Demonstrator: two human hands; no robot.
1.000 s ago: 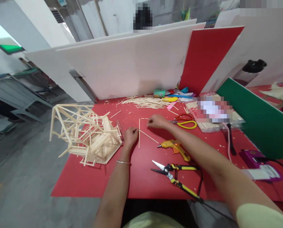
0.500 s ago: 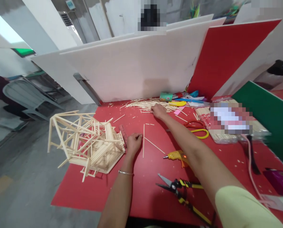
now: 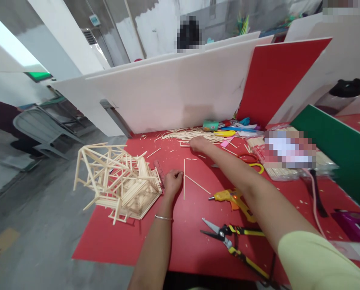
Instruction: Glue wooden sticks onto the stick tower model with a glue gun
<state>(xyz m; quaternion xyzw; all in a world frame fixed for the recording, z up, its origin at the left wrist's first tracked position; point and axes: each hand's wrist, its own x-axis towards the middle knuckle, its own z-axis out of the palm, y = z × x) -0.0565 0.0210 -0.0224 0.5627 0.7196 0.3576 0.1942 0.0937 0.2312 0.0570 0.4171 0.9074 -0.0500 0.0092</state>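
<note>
Free tabletop [image 3: 189,241] between sticks [image 3: 184,185] and shears [image 3: 222,233]

Loose sticks [image 3: 175,135] are showing dry, matt wood
The bench [image 3: 186,241] is looking smooth, faintly glossy; the shears [image 3: 222,233] are baring metal blades.

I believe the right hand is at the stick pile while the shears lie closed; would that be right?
Not quite: the shears lie open, their blades spread apart, as the head view shows. The right hand is indeed at the stick pile.

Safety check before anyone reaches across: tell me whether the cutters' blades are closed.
No, the cutters lie with their blades spread apart in a V.
</note>
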